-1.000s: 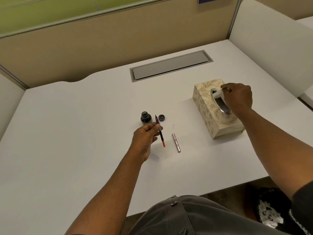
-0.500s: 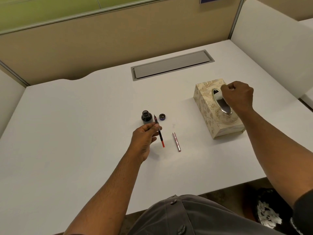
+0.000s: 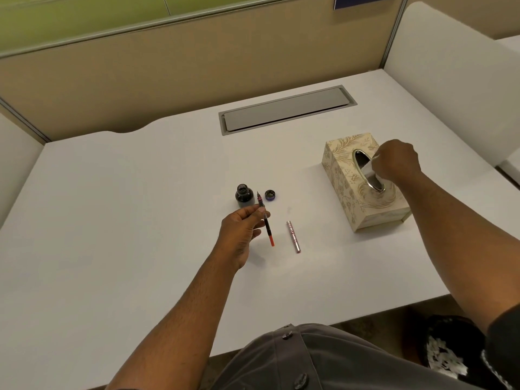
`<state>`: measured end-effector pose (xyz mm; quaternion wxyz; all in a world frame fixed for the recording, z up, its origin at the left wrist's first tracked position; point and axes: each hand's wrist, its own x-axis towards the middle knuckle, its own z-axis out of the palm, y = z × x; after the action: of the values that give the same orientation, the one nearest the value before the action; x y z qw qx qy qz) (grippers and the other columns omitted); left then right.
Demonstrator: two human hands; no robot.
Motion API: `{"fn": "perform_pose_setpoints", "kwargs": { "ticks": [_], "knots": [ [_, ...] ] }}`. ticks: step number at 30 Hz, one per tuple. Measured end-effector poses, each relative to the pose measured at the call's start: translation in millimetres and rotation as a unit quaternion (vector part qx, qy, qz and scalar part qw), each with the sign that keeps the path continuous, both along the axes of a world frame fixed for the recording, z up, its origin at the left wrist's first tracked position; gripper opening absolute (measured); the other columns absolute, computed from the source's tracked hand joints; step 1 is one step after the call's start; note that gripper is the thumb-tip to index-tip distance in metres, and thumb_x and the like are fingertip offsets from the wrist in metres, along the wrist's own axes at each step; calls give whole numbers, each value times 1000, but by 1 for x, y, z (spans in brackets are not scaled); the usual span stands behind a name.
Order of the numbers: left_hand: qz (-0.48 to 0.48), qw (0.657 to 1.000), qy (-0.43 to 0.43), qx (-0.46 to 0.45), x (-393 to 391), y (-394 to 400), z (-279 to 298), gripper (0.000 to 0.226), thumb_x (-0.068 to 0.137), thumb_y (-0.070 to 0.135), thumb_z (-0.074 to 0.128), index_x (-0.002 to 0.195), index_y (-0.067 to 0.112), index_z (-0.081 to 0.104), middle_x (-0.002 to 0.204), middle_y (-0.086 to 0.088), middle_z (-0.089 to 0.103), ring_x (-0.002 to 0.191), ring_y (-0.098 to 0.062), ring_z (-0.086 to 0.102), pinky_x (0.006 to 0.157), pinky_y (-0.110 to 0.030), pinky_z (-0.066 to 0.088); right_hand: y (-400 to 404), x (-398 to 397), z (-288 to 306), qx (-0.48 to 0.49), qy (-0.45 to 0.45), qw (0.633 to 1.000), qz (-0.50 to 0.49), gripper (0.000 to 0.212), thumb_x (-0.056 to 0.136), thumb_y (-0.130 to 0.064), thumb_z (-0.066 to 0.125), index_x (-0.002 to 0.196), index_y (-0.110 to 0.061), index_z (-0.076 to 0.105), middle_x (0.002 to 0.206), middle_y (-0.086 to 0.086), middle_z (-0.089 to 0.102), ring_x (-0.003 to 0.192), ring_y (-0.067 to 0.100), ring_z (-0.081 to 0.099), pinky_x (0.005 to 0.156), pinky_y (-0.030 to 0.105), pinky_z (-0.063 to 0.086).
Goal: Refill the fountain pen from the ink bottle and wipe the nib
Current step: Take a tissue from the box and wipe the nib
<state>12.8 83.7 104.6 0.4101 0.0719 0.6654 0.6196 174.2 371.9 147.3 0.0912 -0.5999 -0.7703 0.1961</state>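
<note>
The left hand (image 3: 242, 232) pinches a slim black fountain pen (image 3: 266, 223), orange-ended, nib up, just beside the open ink bottle (image 3: 243, 195). Well right of the bottle, the right hand (image 3: 395, 164) pinches a white tissue (image 3: 368, 170) at the tissue box (image 3: 363, 187) slot.

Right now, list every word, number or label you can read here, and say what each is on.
Nothing here can be read in full.
Blue sign on the partition: white characters, cut off by the frame edge and blurred, unreadable.
Pen barrel on the desk: small marks, too small to read.
Ink bottle, cap and tissue box: no text visible, only a leaf pattern on the box.
</note>
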Motion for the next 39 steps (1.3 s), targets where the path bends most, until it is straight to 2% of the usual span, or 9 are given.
{"fn": "perform_pose_setpoints", "kwargs": {
  "ticks": [4,9,13,16,18,23,29,33,39],
  "knots": [
    [0,1000,0,-3,1,1,0,22,88,21,67,109,12,69,100,-3,75,98,-19,66,79,-30,47,1,0,7,30,27,999,-5,29,89,-11,52,113,-7,67,119,20,63,110,40,59,86,39,48],
    [3,1000,-2,-9,0,2,-1,22,88,21,67,109,12,69,101,-4,74,99,-19,66,79,-30,48,-4,3,5,8,98,995,2,25,88,-6,51,110,-7,63,117,17,63,106,34,60,79,34,47],
    [3,1000,-1,-10,0,3,-2,24,88,21,67,110,12,69,101,-4,75,99,-18,67,77,-29,48,-2,3,6,-100,207,973,8,25,83,-17,62,107,-9,66,113,12,66,109,29,62,91,41,54],
    [1,1000,-4,-11,1,3,-3,24,89,20,67,111,11,68,102,-4,74,100,-19,66,78,-30,48,0,1,8,-179,250,951,11,27,83,-5,59,109,-1,65,116,21,66,103,27,62,96,46,51],
    [-1,1000,-3,-12,1,3,-3,24,89,20,66,111,10,68,102,-4,74,101,-20,66,78,-30,48,1,1,5,-150,213,965,36,27,84,-2,58,111,-2,65,116,20,67,104,29,62,92,44,51],
    [-4,1000,-3,-9,1,4,-3,21,89,21,66,108,12,69,101,-3,75,100,-19,67,81,-30,48,-2,5,-8,78,90,990,75,21,90,-15,60,102,-3,73,102,20,72,98,37,64,74,29,40],
    [-2,1000,0,-8,-1,3,-4,21,89,21,67,108,13,69,100,-3,75,100,-19,67,80,-31,48,-2,-1,-12,130,267,955,-28,30,98,-25,48,112,-7,69,112,13,71,105,30,64,78,21,37],
    [-4,1000,0,-9,0,3,-6,21,88,21,67,107,12,70,99,-2,75,100,-20,67,82,-32,48,-7,-5,3,169,379,909,-42,27,100,-18,44,109,2,60,109,16,68,93,24,60,64,3,33],
    [-11,1000,-3,-4,0,7,-4,19,88,22,68,105,15,71,100,-2,75,102,-20,67,82,-32,48,-20,-20,2,117,374,920,-26,22,99,-20,50,115,-6,59,110,10,67,91,15,59,57,-4,35]
  ]
}}
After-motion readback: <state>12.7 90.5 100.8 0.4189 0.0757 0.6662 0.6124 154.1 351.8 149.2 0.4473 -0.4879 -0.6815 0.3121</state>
